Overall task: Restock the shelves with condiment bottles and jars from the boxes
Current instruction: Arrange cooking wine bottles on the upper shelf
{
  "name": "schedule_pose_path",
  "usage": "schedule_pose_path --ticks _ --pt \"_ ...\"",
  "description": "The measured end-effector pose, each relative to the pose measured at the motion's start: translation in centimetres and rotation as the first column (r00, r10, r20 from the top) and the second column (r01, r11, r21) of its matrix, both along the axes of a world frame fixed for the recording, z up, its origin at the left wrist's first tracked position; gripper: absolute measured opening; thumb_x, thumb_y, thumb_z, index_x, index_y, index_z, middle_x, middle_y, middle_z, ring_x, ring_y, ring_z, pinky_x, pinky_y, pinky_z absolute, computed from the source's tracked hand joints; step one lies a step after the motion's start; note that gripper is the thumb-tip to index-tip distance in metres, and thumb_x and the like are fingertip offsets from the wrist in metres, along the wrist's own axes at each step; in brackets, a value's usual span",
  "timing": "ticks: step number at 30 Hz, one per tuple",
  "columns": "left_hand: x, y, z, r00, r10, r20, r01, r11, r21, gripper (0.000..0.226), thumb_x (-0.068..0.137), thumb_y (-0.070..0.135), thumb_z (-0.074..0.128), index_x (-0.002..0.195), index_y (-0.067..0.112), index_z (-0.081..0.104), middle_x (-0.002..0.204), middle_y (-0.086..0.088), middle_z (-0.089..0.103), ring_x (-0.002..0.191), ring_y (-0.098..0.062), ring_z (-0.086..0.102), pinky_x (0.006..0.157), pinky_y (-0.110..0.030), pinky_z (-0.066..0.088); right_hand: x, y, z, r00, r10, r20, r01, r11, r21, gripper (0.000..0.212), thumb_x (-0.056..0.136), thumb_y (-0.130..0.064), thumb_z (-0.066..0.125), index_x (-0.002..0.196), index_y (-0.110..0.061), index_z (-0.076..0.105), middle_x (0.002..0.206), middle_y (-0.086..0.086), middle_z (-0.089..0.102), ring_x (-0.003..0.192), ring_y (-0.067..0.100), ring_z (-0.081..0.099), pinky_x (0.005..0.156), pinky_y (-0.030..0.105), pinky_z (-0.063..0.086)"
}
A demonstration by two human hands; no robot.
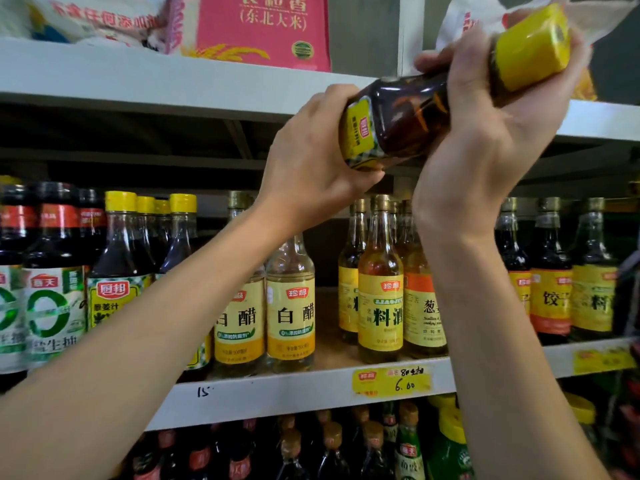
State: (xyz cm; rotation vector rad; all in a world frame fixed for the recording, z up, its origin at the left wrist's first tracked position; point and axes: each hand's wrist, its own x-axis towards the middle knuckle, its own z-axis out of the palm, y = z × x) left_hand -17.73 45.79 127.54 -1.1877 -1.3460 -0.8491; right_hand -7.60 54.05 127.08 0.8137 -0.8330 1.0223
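Both hands held one dark bottle, tilted almost flat, in front of the upper shelf. The left hand was curled around its labelled base. The right hand gripped the neck, fingers wrapped just below the yellow cap. Vinegar bottles stood on the shelf below.

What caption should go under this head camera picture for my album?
Left hand and right hand hold a yellow-capped bottle tilted in front of a shelf stocked with vinegar bottles.
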Motion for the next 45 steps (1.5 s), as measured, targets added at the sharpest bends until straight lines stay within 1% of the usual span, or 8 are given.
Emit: schedule_pose_path --ticks 17,22,29,32,35,37,40,45 --pt "0.9 -8.5 -3.8 0.985 0.155 0.071 -0.159 0.986 0.056 0.064 0.072 0.027 0.085 0.125 0.004 0.057 0.115 -0.009 0.061 0.103 -0.02 0.058 0.09 -0.037 0.048 -1.0 -6.6 -3.1 0.961 0.241 0.135 -0.231 0.969 -0.085 0.024 0.096 0.002 0.053 0.113 -0.001 0.037 0.082 0.012 0.066 0.089 0.04 0.067 0.094 0.048 0.053" --pt "1.8 -12.6 -5.2 0.949 0.036 0.313 -0.035 0.999 -0.011 0.069 0.062 0.04 0.088 0.121 0.026 0.056 0.106 0.011 0.066 0.094 -0.001 0.062 0.078 -0.012 0.049 -1.5 -9.4 -1.8 0.95 0.217 0.225 -0.223 0.975 0.003 0.023 0.098 -0.003 0.054 0.114 0.001 0.038 0.093 0.035 0.058 0.075 0.037 0.068 0.074 0.037 0.058" --pt "-1.2 -16.9 -8.1 0.665 -0.11 0.739 0.196 0.98 -0.03 0.057 0.055 0.033 0.094 0.103 0.026 0.065 0.092 0.007 0.076 0.085 -0.01 0.073 0.084 -0.04 0.059 -6.4 -14.2 -0.8 0.789 -0.075 0.61 0.025 0.996 0.09 0.026 0.097 -0.018 0.06 0.11 -0.01 0.038 0.081 0.0 0.058 0.069 0.022 0.067 0.066 0.047 0.059" --pt "-3.3 -17.4 -9.8 0.631 -0.131 0.765 0.211 0.978 -0.007 0.049 0.06 0.036 0.091 0.093 0.043 0.055 0.081 0.038 0.067 0.077 0.017 0.065 0.065 -0.005 0.052 -9.3 -15.6 -0.7 0.616 -0.188 0.765 0.09 0.982 0.168 0.031 0.097 -0.023 0.058 0.114 -0.011 0.035 0.094 0.008 0.062 0.081 0.03 0.069 0.076 0.052 0.057" --pt "-4.5 -17.5 -11.1 0.734 -0.017 0.679 0.055 0.998 -0.033 0.08 0.067 0.044 0.088 0.126 0.054 0.035 0.087 0.066 0.04 0.081 0.043 0.036 0.057 0.013 0.026 -11.4 -16.3 -0.7 0.517 -0.25 0.818 0.144 0.968 0.205 0.032 0.098 -0.026 0.057 0.114 -0.011 0.033 0.104 0.014 0.062 0.09 0.034 0.069 0.08 0.052 0.057" --pt "-5.1 -17.4 -12.0 0.777 0.08 0.624 -0.044 0.996 -0.073 0.099 0.069 0.058 0.079 0.147 0.052 0.019 0.101 0.058 0.048 0.09 0.04 0.039 0.07 0.011 0.031 -12.4 -16.5 -0.9 0.464 -0.292 0.836 0.181 0.955 0.234 0.037 0.098 -0.027 0.057 0.121 -0.01 0.033 0.109 0.016 0.061 0.094 0.036 0.068 0.082 0.052 0.057" --pt "-6.0 -17.6 -12.9 0.801 0.324 0.504 -0.252 0.945 -0.207 0.108 0.065 0.085 0.05 0.154 0.04 0.008 0.144 0.007 0.047 0.134 -0.005 0.038 0.111 -0.032 0.036 -13.5 -16.5 -1.5 0.415 -0.321 0.851 0.216 0.944 0.251 0.044 0.098 -0.027 0.057 0.129 -0.007 0.033 0.11 0.014 0.06 0.095 0.033 0.068 0.082 0.05 0.057" --pt "-6.9 -18.2 -13.1 0.798 0.548 0.253 -0.47 0.827 -0.31 0.112 0.077 0.088 0.029 0.154 0.007 0.025 0.159 -0.011 0.032 0.152 -0.019 -0.001 0.123 -0.044 -0.008 -15.0 -16.2 -2.5 0.364 -0.285 0.887 0.223 0.951 0.214 0.05 0.098 -0.027 0.057 0.135 -0.006 0.031 0.114 0.013 0.058 0.099 0.034 0.067 0.085 0.05 0.057"
